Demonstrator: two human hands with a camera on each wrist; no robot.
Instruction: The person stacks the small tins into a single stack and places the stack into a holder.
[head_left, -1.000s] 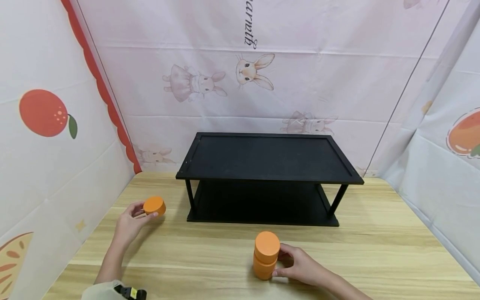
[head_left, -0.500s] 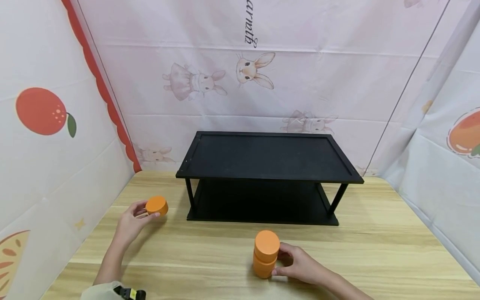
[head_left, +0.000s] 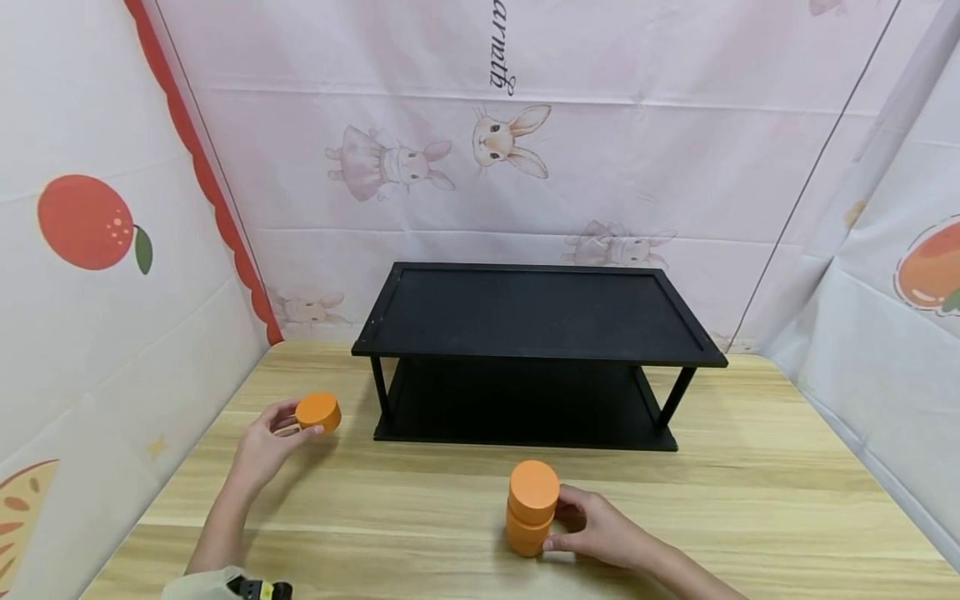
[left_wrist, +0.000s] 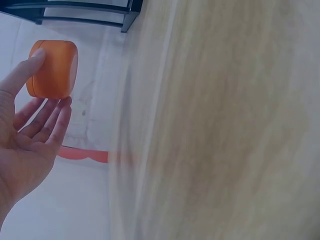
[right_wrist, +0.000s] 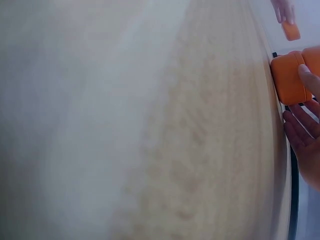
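Note:
My left hand [head_left: 261, 450] pinches a small round orange container [head_left: 318, 412] by its side, left of the black rack. In the left wrist view this orange container [left_wrist: 54, 69] has a seam near one end and is held off the table, thumb on one side and fingers on the other. At the front centre, two more orange containers stand stacked, the upper one [head_left: 534, 490] on the lower one [head_left: 528, 535]. My right hand [head_left: 600, 530] holds the stack from its right side; in the right wrist view the lower container [right_wrist: 289, 80] sits on the tabletop.
A two-tier black rack [head_left: 525, 317] stands at the back of the wooden table [head_left: 390, 517], with a lower shelf [head_left: 517, 408] under its top. Printed cloths [head_left: 465, 192] hang behind and at both sides of the table.
The left hand has shifted slightly right with its orange container, a little closer to the rack. The right hand and the stack stay where they were.

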